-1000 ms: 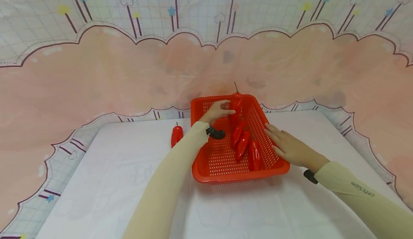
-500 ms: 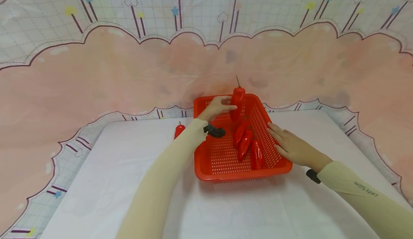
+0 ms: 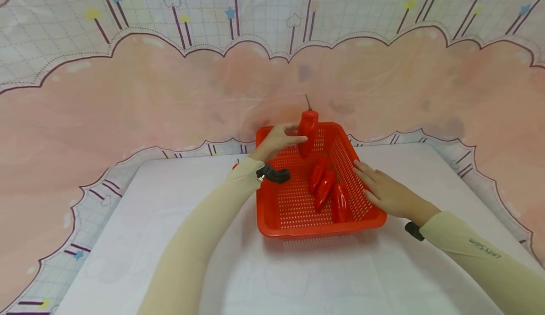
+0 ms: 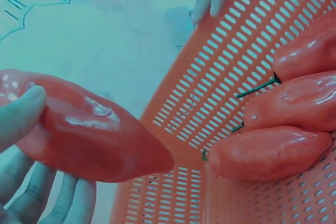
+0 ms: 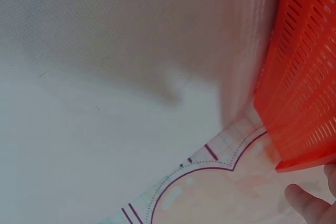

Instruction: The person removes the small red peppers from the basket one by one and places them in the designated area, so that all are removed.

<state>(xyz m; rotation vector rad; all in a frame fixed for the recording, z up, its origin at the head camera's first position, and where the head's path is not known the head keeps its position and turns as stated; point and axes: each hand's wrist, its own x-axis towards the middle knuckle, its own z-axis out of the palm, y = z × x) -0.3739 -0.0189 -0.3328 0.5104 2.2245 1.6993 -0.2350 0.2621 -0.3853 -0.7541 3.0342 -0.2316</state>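
My left hand [image 3: 277,141] holds a glossy red pepper [image 3: 308,125] upright over the back of a red slotted plastic basket [image 3: 319,231], green stem pointing up. In the left wrist view, the thumb [image 4: 29,106] lies across this pepper and the other fingers curl beneath it. Three more red peppers [image 3: 339,202] lie side by side at the basket's right side; their stems show in the left wrist view. My right hand [image 3: 385,193] rests on the basket's right rim, fingers fairly straight. The right wrist view catches only its fingertips [image 5: 307,202] by the rim.
Another red pepper [image 3: 235,165] is on the white table [image 3: 170,201] left of the basket, almost wholly hidden behind the left sleeve [image 3: 200,230]. Behind the table hangs a peach and white patterned cloth [image 3: 170,92].
The left hand has raised its pepper and then shifted a little left with it. The left sleeve now covers most of the table pepper. The right hand stays on the rim.
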